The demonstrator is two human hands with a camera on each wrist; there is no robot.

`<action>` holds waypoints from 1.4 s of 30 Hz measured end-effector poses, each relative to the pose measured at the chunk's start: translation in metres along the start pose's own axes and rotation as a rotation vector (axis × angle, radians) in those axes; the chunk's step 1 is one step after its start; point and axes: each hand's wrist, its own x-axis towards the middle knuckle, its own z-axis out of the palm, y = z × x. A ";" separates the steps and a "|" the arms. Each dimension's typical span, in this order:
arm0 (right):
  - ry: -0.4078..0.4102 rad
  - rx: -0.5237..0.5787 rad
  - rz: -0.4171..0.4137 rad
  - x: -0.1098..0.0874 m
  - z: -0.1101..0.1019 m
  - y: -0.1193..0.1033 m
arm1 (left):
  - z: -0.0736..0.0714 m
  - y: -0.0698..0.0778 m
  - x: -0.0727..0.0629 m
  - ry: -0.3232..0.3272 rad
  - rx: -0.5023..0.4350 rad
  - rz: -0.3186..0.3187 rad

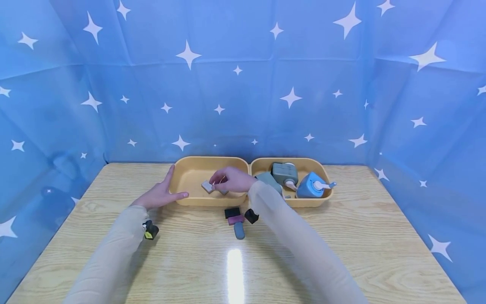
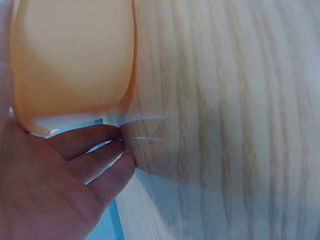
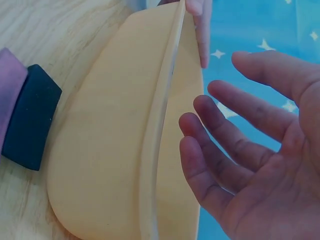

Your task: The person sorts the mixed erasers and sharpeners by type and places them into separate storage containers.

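My left hand point(image 1: 161, 195) spreads around the left end of a tan plastic bin point(image 1: 210, 202), thumb along the front side and index finger along the left side. In the left wrist view its other fingers point(image 2: 107, 180) reach down beside the bin's end to the tabletop. Over the same bin hovers my right hand point(image 1: 233, 180), fingers loosely bent. Near its fingertips lies a small whitish block point(image 1: 207, 186), with a greyish piece partly hidden under the hand. The right wrist view shows nothing between the right fingers point(image 3: 245, 135).
A second tan bin point(image 1: 307, 203) adjoins on the right, holding grey pump bottles point(image 1: 285, 172) and a blue pump bottle point(image 1: 309, 185). In front of the left bin lie a black block point(image 1: 233, 213), a magenta block point(image 1: 236, 219) and a blue piece point(image 1: 239, 231). A starry blue curtain point(image 1: 235, 84) surrounds the table.
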 end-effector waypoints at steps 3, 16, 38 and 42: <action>-0.006 0.012 -0.006 -0.003 0.001 -0.001 | 0.000 0.000 -0.001 0.000 -0.005 -0.004; -0.007 -0.011 -0.082 -0.018 0.005 -0.006 | -0.002 0.002 -0.002 0.009 -0.001 0.029; -0.036 0.028 -0.144 -0.042 0.013 -0.012 | 0.000 0.002 -0.002 0.009 0.003 0.031; -0.017 0.049 -0.146 -0.045 0.016 -0.009 | 0.000 0.002 -0.002 0.004 0.003 0.036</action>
